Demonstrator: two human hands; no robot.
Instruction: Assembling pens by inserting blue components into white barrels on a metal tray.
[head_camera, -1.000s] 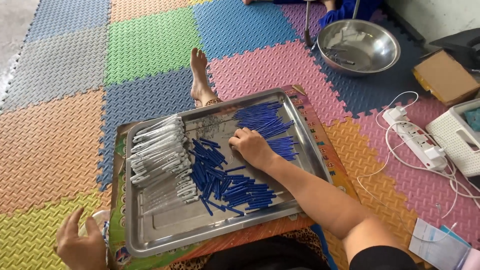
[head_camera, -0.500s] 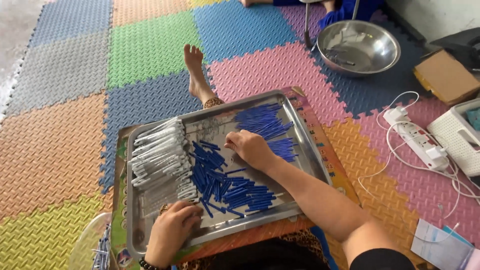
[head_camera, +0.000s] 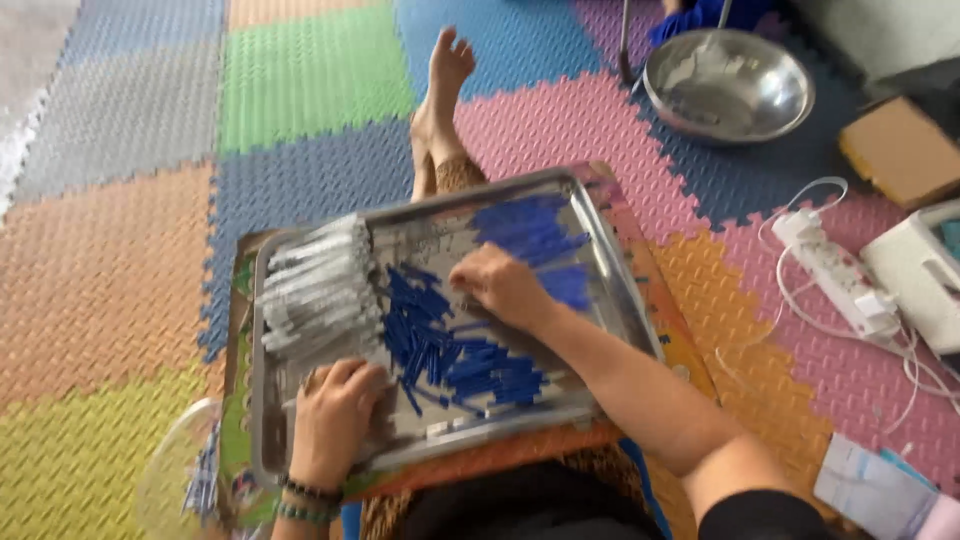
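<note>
A metal tray (head_camera: 610, 300) rests on my lap, on a colourful board. It holds a row of white pen barrels (head_camera: 315, 290) at the left and loose blue pen caps (head_camera: 450, 345) in the middle and at the back right. My left hand (head_camera: 335, 410) lies on the tray's near left part, fingers curled over white barrels there. My right hand (head_camera: 500, 285) rests on the tray's middle, fingers bent down at the blue caps; whether it grips one is hidden.
A steel bowl (head_camera: 730, 85) sits on the foam mat at the back right. A cardboard box (head_camera: 900, 150), a white power strip (head_camera: 835, 275) with cable and a white device (head_camera: 925, 270) lie to the right. My bare foot (head_camera: 440, 90) stretches beyond the tray.
My left hand came up from the mat beside the tray onto the tray's near left part. The right hand stayed near the tray's middle.
</note>
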